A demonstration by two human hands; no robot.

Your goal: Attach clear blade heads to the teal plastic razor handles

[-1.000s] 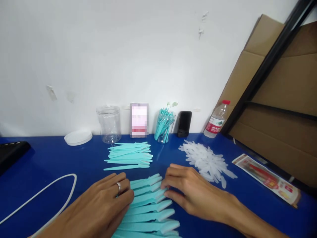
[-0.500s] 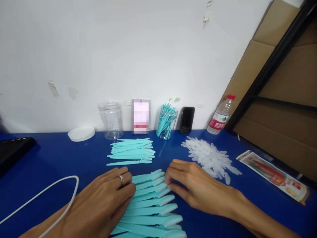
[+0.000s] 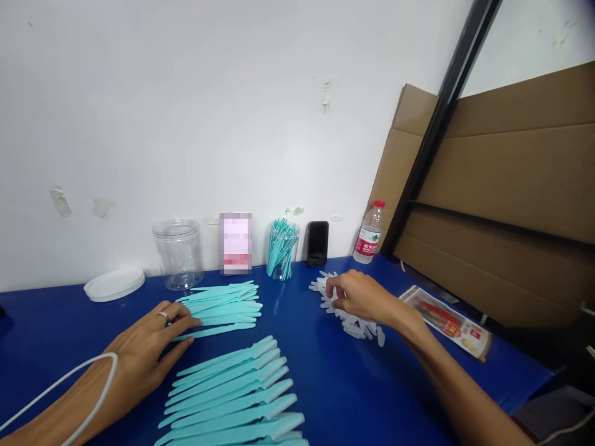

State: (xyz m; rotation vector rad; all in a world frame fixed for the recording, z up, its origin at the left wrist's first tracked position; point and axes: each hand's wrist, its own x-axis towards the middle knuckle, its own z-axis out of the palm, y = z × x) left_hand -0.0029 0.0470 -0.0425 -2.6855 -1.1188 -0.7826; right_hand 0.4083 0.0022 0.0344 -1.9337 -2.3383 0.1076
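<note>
White wall [image 3: 186,124] backs a blue surface [image 3: 348,387], and a fanned row of teal sticks [image 3: 230,402] lies toward the near edge. Left hand [image 3: 144,344] meets the left end of a second bundle [image 3: 227,308], closer to the rear edge; its thumb and forefinger show a gap, though whether they grip cannot be told. Right hand [image 3: 360,291] bends its fingers over a heap of translucent pieces [image 3: 353,326] toward the right rear corner, any pinch hidden. The bundle's nearest stick [image 3: 218,331] extends rightward from the left fingers, its long axis slanting slightly rearward; the left hand is nearer.
</note>
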